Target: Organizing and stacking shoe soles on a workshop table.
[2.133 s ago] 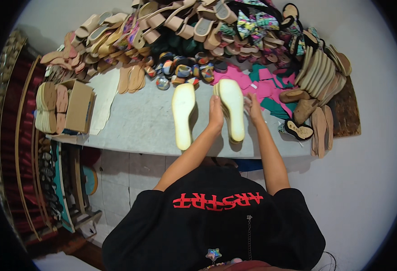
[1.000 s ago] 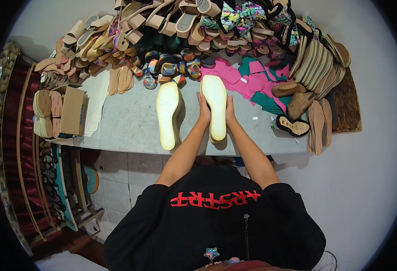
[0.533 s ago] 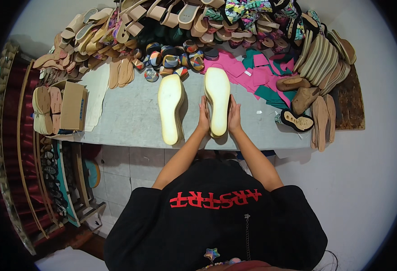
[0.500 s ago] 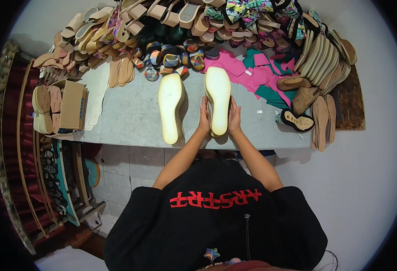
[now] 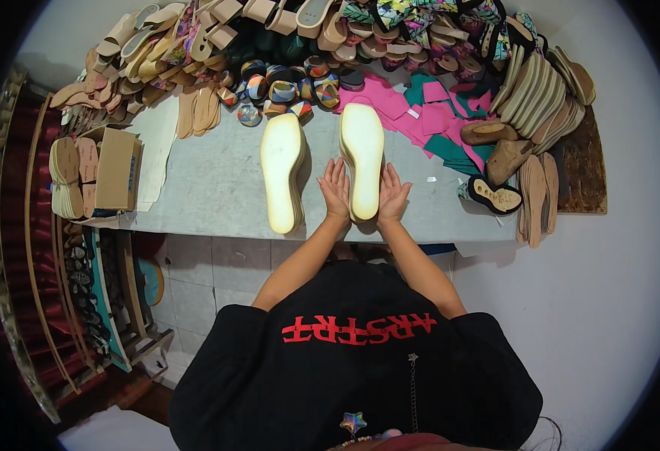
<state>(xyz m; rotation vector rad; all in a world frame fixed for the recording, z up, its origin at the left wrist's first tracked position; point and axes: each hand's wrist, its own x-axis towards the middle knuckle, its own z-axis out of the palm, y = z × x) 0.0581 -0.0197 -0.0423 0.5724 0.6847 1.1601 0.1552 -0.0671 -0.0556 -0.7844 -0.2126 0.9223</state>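
Note:
Two stacks of cream shoe insoles stand side by side on the grey worktable point(image 5: 209, 180). My left hand point(image 5: 335, 188) lies flat against the left side of the right-hand stack point(image 5: 363, 154), and my right hand point(image 5: 392, 194) presses its right side, fingers straight and pointing away from me. The stack is clasped between both palms near its heel end. The left-hand stack point(image 5: 282, 169) sits apart, untouched, a hand's width to the left.
Sandals and soles are heaped along the table's far edge point(image 5: 270, 30). Pink and green scraps point(image 5: 427, 120) lie behind the stacks, and tan soles point(image 5: 540, 83) and a black sandal point(image 5: 495, 197) at the right. A cardboard box point(image 5: 116, 169) sits left, with racks below.
Both hands slid from the middle of the right-hand stack toward its heel end, staying pressed on either side of it. The view tilted slightly; the left stack stayed put.

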